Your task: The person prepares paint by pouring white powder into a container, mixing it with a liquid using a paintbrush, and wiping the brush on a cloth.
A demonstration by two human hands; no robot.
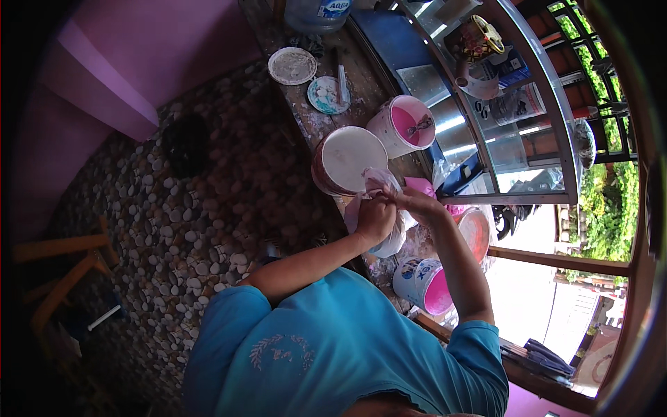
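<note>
Both of my hands are closed on a thin whitish plastic bag over the workbench. My left hand grips its gathered part, and my right hand pinches it right beside the left. Folds of the bag stick up above my fingers, and its fuller part hangs below them. What the bag holds, I cannot make out. Just beyond my hands stands a wide tub with a whitish top. A white bucket with bright pink inside is close to my right forearm.
Farther along the bench are another pink-filled bucket, a crusted round lid, a teal-stained lid and a large water jug. A glass-fronted cabinet borders the bench's right side. Wooden furniture stands on the pebbled floor at left.
</note>
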